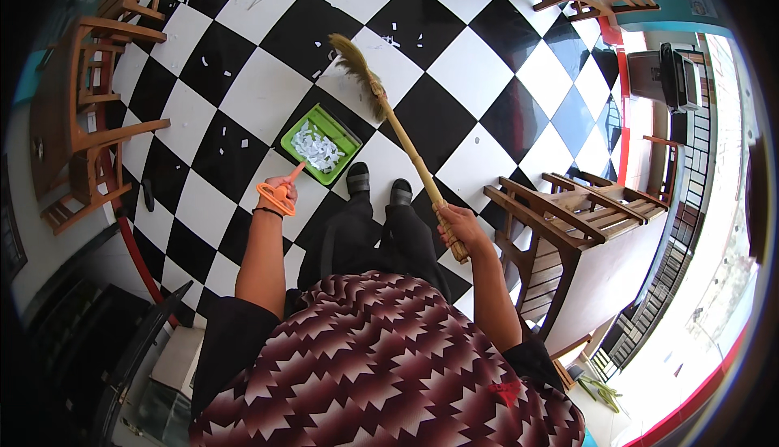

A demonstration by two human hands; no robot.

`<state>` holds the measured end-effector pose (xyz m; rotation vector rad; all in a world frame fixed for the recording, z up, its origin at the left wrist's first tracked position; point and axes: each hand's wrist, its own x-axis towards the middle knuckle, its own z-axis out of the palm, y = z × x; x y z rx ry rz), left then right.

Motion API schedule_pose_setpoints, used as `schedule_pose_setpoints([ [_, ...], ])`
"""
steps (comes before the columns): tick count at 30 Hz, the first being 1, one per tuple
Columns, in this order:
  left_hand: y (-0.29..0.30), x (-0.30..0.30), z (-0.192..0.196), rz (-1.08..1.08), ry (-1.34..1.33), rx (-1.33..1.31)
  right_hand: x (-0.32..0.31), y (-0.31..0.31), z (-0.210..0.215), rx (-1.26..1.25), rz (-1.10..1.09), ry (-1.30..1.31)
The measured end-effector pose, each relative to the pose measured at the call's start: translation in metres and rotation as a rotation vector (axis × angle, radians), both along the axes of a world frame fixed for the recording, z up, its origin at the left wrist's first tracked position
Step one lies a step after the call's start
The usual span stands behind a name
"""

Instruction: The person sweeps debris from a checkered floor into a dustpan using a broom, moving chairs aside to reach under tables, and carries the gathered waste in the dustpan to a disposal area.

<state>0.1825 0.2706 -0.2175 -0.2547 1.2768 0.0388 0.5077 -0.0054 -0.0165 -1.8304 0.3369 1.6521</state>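
Observation:
My left hand (278,193) is closed round the orange handle of a green dustpan (343,165). White paper scraps (317,148) lie heaped inside the pan, which is just ahead of my feet. In my right hand (460,229) is the bamboo handle of a broom (411,151), gripped near its end. The handle slants away to the far left, and the straw bristles (353,59) are over the tiles beyond the dustpan, apart from it. Whether the bristles touch the floor I cannot tell. Small paper bits (387,39) are scattered on the tiles near the bristles.
More scraps (204,62) are strewn over the black-and-white checkered floor (463,58) at the far left. Wooden chairs and a table (61,114) line the left side. A wooden bench (568,224) stands close on my right. At the far right is a grey bin (649,74).

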Motion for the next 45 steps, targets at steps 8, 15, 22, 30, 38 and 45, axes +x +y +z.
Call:
schedule_pose_setpoints([
  [8,-0.024,-0.015,0.002,0.038,-0.107,0.047,0.090,0.015,0.046,-0.032,0.147,-0.316],
  [15,-0.052,-0.008,0.046,0.102,0.020,0.028,0.196,0.109,-0.046,-0.037,0.160,-0.519],
  [22,-0.080,0.016,0.071,0.240,0.126,-0.034,0.199,0.175,-0.114,-0.071,0.176,-0.416],
  [30,-0.093,0.047,0.060,0.299,0.115,-0.032,0.165,0.117,-0.075,-0.030,0.729,-0.208],
  [38,-0.114,0.044,0.041,0.435,0.003,-0.011,0.178,0.156,0.028,0.052,1.119,-0.459],
  [45,-0.130,0.048,0.064,0.563,-0.008,-0.004,0.136,0.262,-0.070,0.258,1.371,-0.837],
])
